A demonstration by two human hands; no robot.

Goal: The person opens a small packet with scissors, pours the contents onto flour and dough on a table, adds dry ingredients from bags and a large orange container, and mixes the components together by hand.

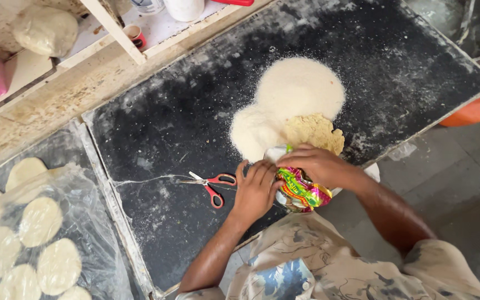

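Both hands hold a crumpled, brightly coloured foil packet [301, 191] at the near edge of the black stone slab [184, 111]. My left hand [255, 190] grips its left side and my right hand [316, 164] presses over its top. Just beyond the packet lies a pale flour heap [293, 94] with a yellower, coarser powder patch [313, 132] poured on its near side. Red-handled scissors [211, 183] lie on the slab, just left of my left hand.
Several flat dough discs [40, 222] lie under clear plastic at the lower left. A dough ball [45, 29], a small red cup [135, 35] and white containers [183, 8] sit on the far shelf. An orange tub [476, 111] stands at the right on the grey floor.
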